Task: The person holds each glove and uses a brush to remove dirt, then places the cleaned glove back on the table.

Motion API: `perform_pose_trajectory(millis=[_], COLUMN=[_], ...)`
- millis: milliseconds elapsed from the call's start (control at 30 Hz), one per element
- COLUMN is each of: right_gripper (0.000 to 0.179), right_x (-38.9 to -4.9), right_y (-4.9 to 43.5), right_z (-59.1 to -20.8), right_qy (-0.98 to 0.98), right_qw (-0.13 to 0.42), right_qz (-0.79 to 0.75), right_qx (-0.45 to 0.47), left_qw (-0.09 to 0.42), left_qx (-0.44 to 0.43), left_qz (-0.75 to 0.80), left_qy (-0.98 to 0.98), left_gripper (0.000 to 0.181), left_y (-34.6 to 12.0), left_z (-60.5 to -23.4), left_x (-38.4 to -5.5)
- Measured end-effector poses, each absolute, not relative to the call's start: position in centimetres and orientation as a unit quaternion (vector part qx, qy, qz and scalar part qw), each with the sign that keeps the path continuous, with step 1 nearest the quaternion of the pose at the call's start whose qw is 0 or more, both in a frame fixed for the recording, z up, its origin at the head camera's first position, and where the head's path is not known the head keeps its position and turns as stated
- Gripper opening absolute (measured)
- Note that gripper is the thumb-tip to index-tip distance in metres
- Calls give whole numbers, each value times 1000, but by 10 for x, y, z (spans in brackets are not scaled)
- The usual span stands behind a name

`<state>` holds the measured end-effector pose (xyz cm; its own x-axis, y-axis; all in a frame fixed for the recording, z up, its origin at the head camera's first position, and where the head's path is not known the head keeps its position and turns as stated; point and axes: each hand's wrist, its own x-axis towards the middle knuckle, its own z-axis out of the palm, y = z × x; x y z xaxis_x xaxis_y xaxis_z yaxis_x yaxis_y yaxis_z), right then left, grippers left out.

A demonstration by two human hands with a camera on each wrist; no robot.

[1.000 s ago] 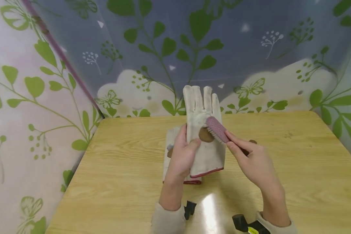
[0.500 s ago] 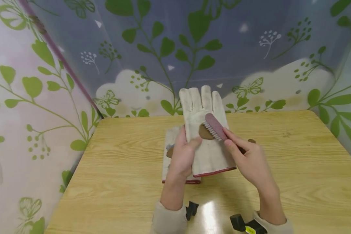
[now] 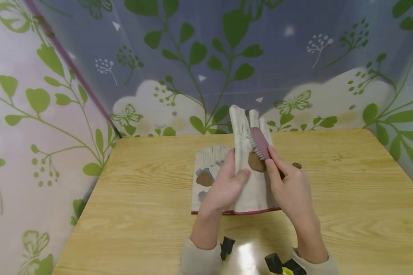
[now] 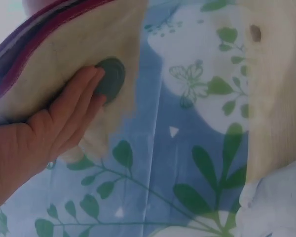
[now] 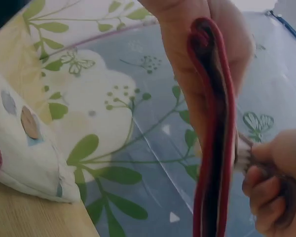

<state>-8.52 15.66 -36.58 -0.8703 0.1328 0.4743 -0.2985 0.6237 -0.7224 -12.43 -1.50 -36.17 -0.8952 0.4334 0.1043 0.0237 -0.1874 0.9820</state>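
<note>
Shifted rightward over the wooden table [image 3: 141, 187], one raised white glove [image 3: 255, 187] uncovers more of a second glove [image 3: 198, 189] lying there; the left hand [image 3: 227, 187] clamps the first, the right hand [image 3: 290, 187] grips a brush [image 3: 260, 141], bristles [image 3: 256, 148] at the raised glove's brown patch [image 3: 255, 162]

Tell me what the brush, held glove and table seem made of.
Brush: back probably plastic, matte; evenly pink, rigid-looking. Held glove: likely cotton canvas, matte; soft folds. Table: wood or laminate, somewhat glossy; grain lines, bright reflection.
</note>
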Motion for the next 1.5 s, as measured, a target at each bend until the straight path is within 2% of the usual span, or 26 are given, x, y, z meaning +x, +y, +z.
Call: perform_pose_trajectory(millis=[133, 300, 400, 500, 667, 767, 867, 1067, 1167, 1233, 1400, 1500], right_gripper=[36, 38, 39, 38, 36, 34, 33, 37, 37, 37, 37, 35], right_x=[-87, -81, -76, -73, -79, -85, -83, -71, -67, -68, -80, -84], right_y=[160, 176, 183, 182, 165, 160, 163, 174, 174, 170, 157, 157], right_z=[-367, -362, -358, -355, -360, -363, -362, -352, -348, -350, -357, -358], right_qy=[-847, -867, -870, -868, -854, -828, -828, -853, -850, -852, -826, -800], right_qw=[260, 182, 164, 184, 236, 278, 272, 175, 182, 196, 253, 294], right_qz=[464, 460, 461, 460, 464, 487, 491, 491, 494, 486, 502, 521], right_qx=[22, 57, 56, 47, 23, -4, 8, 38, 16, 12, -26, -54], left_qw=[134, 91, 69, 65, 141, 158, 124, 65, 53, 71, 162, 177], left_qx=[164, 97, 68, 66, 167, 185, 151, 103, 101, 118, 203, 211], left_qz=[756, 802, 826, 820, 768, 762, 779, 823, 822, 807, 742, 740], left_qy=[619, 582, 556, 565, 602, 601, 596, 555, 557, 574, 618, 614], left_gripper=[56, 56, 54, 55, 57, 52, 52, 54, 54, 55, 53, 51], left_y=[-14, -16, -20, -24, -17, -8, -4, 0, -2, -5, -7, 0], left_z=[-362, -360, -360, -360, -360, -359, -360, -363, -364, -365, -363, -362], left_x=[-123, -127, -129, -129, -124, -121, -119, -121, -122, -122, -117, -114])
